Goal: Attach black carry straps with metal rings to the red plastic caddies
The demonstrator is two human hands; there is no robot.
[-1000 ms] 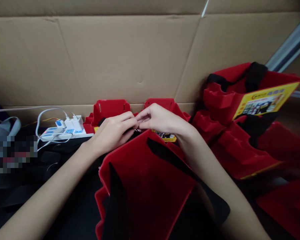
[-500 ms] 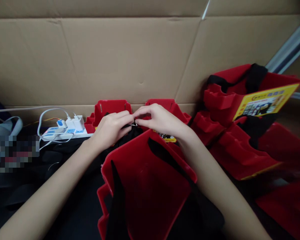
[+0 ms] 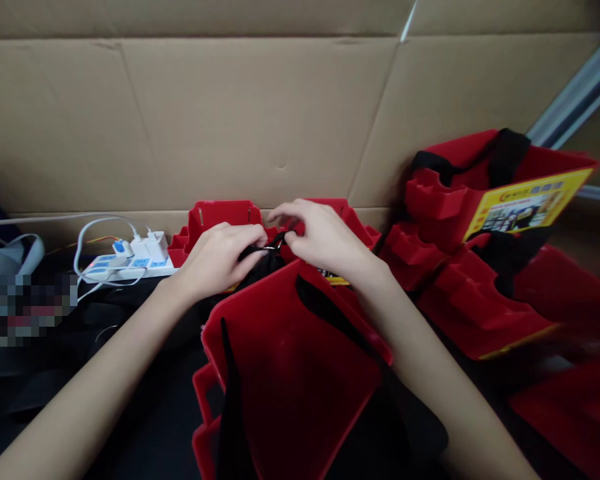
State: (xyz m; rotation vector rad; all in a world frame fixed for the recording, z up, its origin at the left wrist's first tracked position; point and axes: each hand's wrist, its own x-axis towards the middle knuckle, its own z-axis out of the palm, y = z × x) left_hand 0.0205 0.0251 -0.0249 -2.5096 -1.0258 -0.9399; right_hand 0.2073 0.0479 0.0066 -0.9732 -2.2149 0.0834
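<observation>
The left hand [image 3: 220, 257] pinches a black strap [image 3: 247, 252] between thumb and fingers, beside a small metal clasp [image 3: 275, 247]. The right hand [image 3: 323, 233] has thumb and forefinger parted around a bit of strap; whether its hidden fingers grip cannot be told. Strap and clasp sit just beyond the rim of a tilted red container [image 3: 285, 340] between the forearms. Along the far edge of the dark surface [image 3: 145, 387], a power strip [image 3: 163, 271] lies left of more red containers [image 3: 225, 215], before upright cardboard [image 3: 260, 120].
</observation>
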